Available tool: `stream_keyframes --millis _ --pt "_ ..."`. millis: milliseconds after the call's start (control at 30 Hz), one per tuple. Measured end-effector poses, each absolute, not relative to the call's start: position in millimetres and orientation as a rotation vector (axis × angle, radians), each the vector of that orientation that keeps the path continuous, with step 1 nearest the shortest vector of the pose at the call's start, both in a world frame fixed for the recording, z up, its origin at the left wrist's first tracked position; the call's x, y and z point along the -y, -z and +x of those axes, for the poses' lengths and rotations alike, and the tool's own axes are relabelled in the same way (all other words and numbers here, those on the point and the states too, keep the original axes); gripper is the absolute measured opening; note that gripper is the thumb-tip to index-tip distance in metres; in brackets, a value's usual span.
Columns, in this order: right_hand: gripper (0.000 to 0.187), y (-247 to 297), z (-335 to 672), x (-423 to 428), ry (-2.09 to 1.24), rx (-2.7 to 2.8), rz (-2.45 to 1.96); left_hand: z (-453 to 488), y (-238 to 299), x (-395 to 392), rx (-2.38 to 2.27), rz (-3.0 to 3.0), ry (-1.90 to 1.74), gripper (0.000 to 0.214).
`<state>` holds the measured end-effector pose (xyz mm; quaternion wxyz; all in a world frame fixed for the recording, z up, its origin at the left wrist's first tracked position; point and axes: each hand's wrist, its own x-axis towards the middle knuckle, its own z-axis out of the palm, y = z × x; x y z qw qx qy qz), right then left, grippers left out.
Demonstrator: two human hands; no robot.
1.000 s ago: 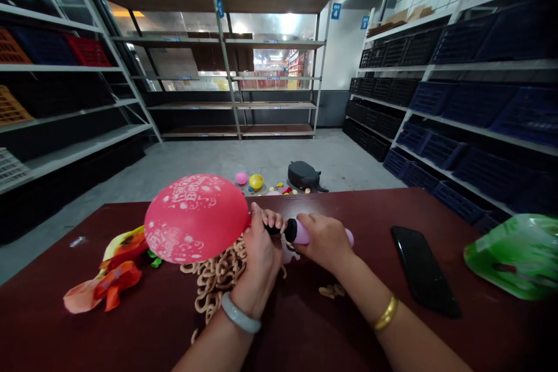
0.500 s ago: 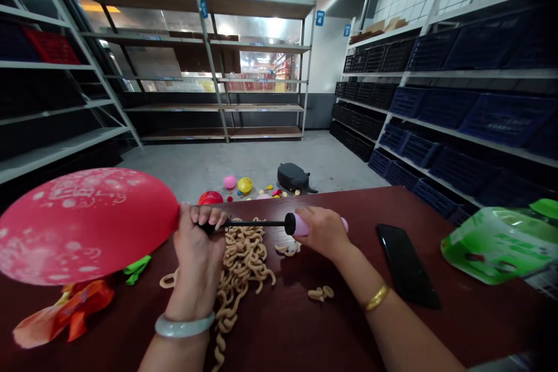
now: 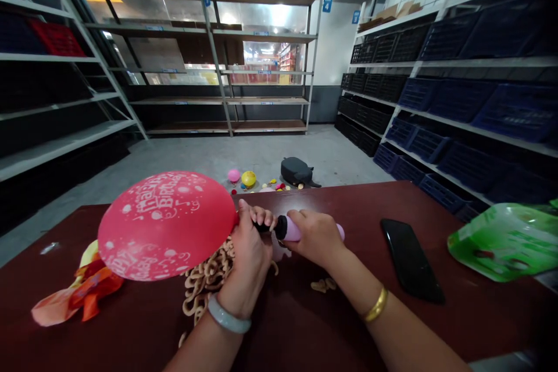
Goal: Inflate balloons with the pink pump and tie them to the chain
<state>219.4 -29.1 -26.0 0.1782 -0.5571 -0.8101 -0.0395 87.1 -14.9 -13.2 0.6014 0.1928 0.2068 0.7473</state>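
The balloon point(image 3: 165, 232) is out to the left of the left hand point(image 3: 253, 241), over the left part of the counter point(image 3: 305, 325), red, printed and already well swollen; the left grip is clamped on the black end of the pump point(image 3: 293, 229), where the balloon's neck meets it, and the right hand point(image 3: 316, 236) is clamped round the pink body; the neck itself is hidden, so how snugly it sits cannot be told; the black end and pink body lie close together, so the pump looks pushed in or nearly so; for good strokes, the left hand should pinch neck and nozzle firmly as one, while the right draws straight out to the right and drives back along the same line, since a skewed push could bend the rod or work the neck loose; gentler, shorter strokes seem wise as the skin tightens; the strokes should also run clear of the curls point(image 3: 204, 279) by the left wrist and the phone point(image 3: 412, 260) to the right.
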Motion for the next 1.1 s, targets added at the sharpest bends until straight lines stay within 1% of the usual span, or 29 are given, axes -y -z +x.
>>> stream_keyframes --millis 167,400,500,633,867,1000,1100 --pt "0.041 33 228 18 0.1 2.305 -1.553 53 5 2 -0.49 0.455 -1.778 0.046" --pt "0.039 31 251 5 0.164 2.281 -1.599 -6 -12 -11 -0.41 0.487 -1.888 0.042" --pt "0.04 28 252 7 0.189 2.275 -1.601 -1 -8 -12 -0.371 0.452 -1.891 0.041" --pt "0.039 26 243 15 0.199 2.294 -1.609 29 6 -9 -0.407 0.4 -1.842 0.042" --pt "0.036 28 219 30 0.093 2.282 -1.592 84 18 10 -0.476 0.416 -1.735 0.044" --pt "0.035 28 217 30 0.072 2.271 -1.545 83 11 14 -0.483 0.476 -1.735 0.043" --pt "0.039 29 223 23 0.08 2.297 -1.536 65 4 8 -0.487 0.502 -1.757 0.044"
